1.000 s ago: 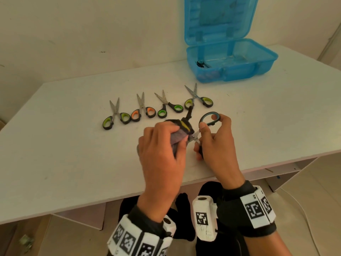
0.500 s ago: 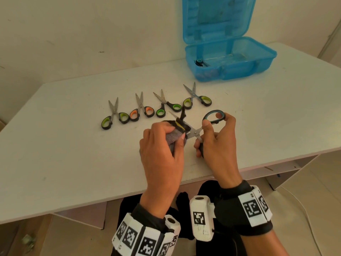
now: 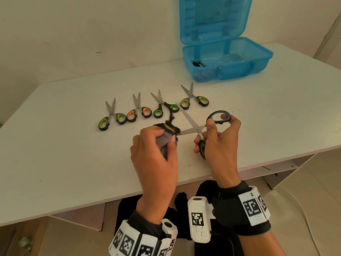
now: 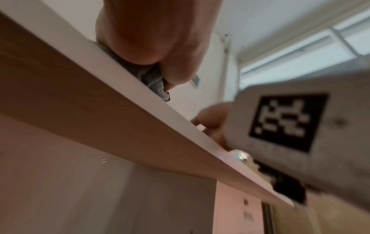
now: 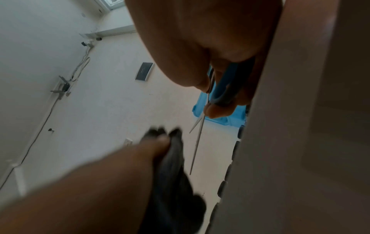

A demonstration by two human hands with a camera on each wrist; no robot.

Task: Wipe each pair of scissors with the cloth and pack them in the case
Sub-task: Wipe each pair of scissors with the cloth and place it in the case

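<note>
My right hand (image 3: 217, 133) grips the blue-handled scissors (image 3: 195, 128) by both handles, blades spread open. One blade runs left into the grey cloth (image 3: 167, 137), which my left hand (image 3: 156, 143) pinches around the blade's tip. In the right wrist view the scissors (image 5: 200, 133) show thin blades beside the dark cloth (image 5: 170, 166). The left wrist view shows the cloth (image 4: 152, 82) under my fingers at the table edge. Several small scissors lie in a row behind: green-handled (image 3: 110, 117), orange-handled (image 3: 139, 111), green-handled (image 3: 165, 106) and yellow-green-handled (image 3: 193, 98).
The open blue case (image 3: 227, 58) stands at the back right of the white table (image 3: 64, 154), lid up, with one pair of scissors (image 3: 197, 62) inside. The table's front edge runs just below my wrists. A wall rises behind the table.
The scissors' blades have opened wider and my right hand has moved right. The cloth in my left hand has slid along the blade toward its tip.
</note>
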